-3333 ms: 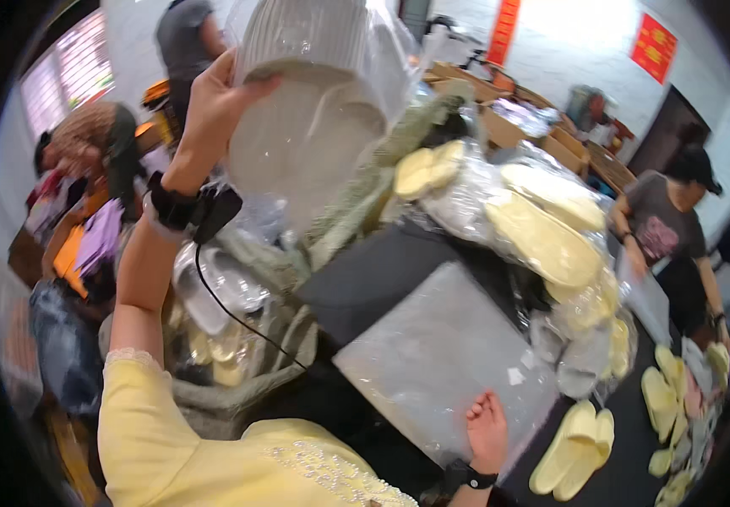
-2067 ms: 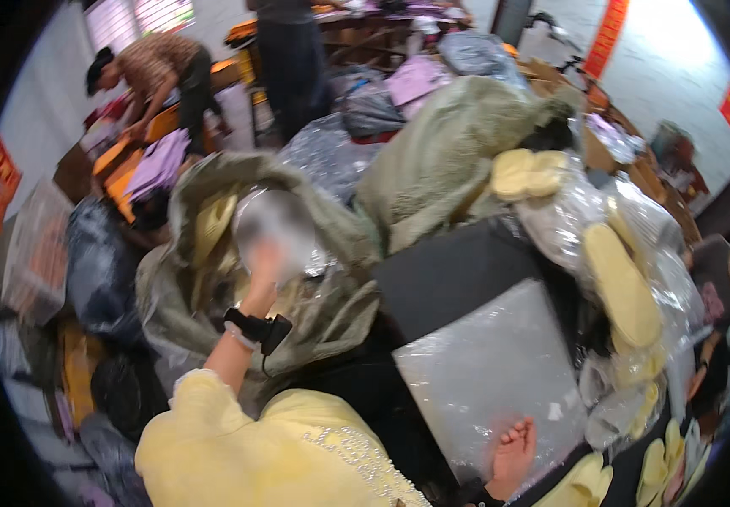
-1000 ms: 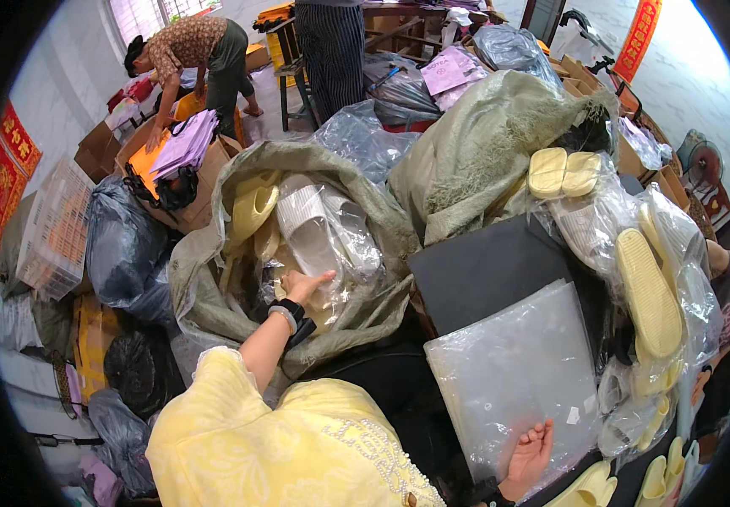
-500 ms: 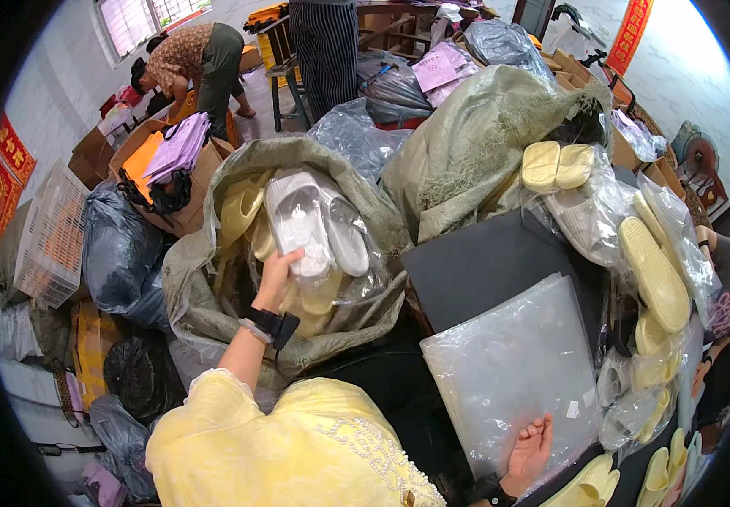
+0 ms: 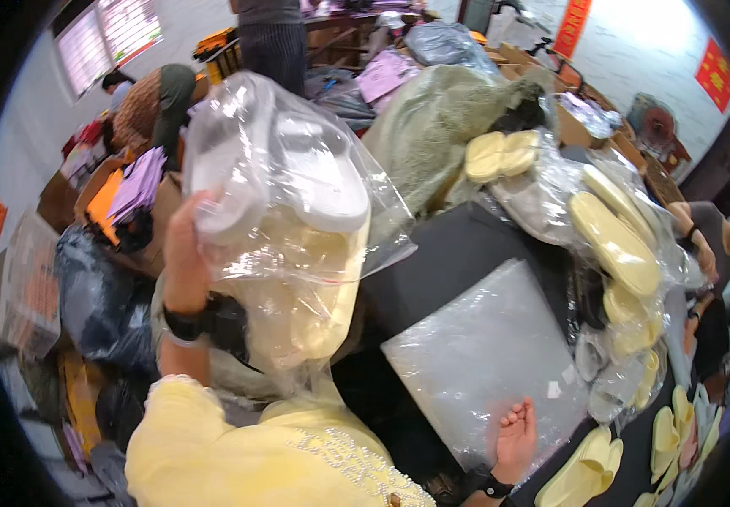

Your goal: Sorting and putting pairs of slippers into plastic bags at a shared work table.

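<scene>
My left hand [image 5: 186, 262], blurred, grips the edge of a clear plastic bag with white slippers [image 5: 323, 182] in it and holds it up above the sack. Yellow slippers [image 5: 323, 317] in clear plastic hang just below and behind the white ones; whether my hand holds them too I cannot tell. My right hand [image 5: 515, 439] lies palm up with loosely curled fingers and nothing in it. Under it is a stack of clear plastic bags [image 5: 475, 355] on the black tabletop [image 5: 433, 253]. Unwrapped yellow slippers [image 5: 580, 473] sit right of that hand.
Bagged yellow slippers [image 5: 614, 241] line the table's right side. A full green woven sack [image 5: 433, 118] stands behind it. At left are a dark plastic bag [image 5: 99, 279], a white crate [image 5: 31, 287] and a cardboard box [image 5: 162, 224]. Another person's hand [image 5: 703, 258] shows at far right.
My left hand has lifted the bagged white slippers out of the sack, up and toward me, with yellow ones showing below. The view has shifted right. My right hand stays on the bag stack.
</scene>
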`<state>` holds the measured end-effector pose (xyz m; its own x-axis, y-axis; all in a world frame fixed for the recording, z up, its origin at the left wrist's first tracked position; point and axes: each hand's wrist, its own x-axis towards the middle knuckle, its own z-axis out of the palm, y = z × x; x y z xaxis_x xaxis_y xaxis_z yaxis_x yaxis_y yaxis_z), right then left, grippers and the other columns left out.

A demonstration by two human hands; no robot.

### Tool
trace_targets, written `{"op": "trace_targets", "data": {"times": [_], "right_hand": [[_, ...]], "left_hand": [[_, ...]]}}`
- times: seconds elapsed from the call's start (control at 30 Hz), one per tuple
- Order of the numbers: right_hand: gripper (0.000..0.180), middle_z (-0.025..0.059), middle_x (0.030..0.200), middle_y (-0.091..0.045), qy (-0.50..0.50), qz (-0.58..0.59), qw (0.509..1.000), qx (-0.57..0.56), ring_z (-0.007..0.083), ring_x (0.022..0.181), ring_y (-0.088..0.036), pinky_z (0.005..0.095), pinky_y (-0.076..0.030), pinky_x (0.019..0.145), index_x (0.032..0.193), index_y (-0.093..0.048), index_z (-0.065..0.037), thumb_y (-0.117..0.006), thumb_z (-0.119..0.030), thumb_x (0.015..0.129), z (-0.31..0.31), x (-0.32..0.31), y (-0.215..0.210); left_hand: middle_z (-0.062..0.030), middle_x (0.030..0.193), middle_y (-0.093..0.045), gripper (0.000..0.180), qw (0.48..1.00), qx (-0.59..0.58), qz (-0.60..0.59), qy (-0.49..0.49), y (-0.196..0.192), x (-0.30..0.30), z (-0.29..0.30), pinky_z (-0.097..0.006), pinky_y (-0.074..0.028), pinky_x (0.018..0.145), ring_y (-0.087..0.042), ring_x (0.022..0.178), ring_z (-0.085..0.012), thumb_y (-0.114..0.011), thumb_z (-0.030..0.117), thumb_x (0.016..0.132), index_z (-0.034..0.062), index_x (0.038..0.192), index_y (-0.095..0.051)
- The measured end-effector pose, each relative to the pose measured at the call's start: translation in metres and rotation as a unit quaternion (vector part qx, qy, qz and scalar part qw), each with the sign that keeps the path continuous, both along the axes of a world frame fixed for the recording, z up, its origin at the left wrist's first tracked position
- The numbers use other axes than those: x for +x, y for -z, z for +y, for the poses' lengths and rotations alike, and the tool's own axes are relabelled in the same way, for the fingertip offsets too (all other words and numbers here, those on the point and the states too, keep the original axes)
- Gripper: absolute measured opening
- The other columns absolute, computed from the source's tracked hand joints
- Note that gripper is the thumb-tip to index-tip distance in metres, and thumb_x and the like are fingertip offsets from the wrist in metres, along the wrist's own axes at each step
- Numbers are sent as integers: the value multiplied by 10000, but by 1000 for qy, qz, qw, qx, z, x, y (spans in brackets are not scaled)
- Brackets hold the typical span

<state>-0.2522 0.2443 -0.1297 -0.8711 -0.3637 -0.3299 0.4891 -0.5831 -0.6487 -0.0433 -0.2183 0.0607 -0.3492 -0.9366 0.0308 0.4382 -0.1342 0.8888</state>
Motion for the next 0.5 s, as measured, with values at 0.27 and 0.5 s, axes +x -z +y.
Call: {"op": "trace_targets", "data": {"times": [0.27,0.5], "right_hand": [[221,59,868,-580,1,-5,1000,-30,149,722,-530,290,-438,654,1073,-569,-42,-477,-199,947,-4,2,-7],[241,97,895,-593,-17,-6,999,-48,176,757,-552,311,-465,698,1085,-564,-17,-467,-191,950,0,0,2]], "left_hand": [[-133,1201,-550,494,857,-498,-14,132,-68,-109,-18,-295,-374,980,-506,1148,-193,-549,269,910,-84,1238,-442],[-101,1142,-580,428,718,-684,97,82,-130,-284,56,-257,-429,882,-558,1020,-147,-489,24,785,-51,1206,-500]]}}
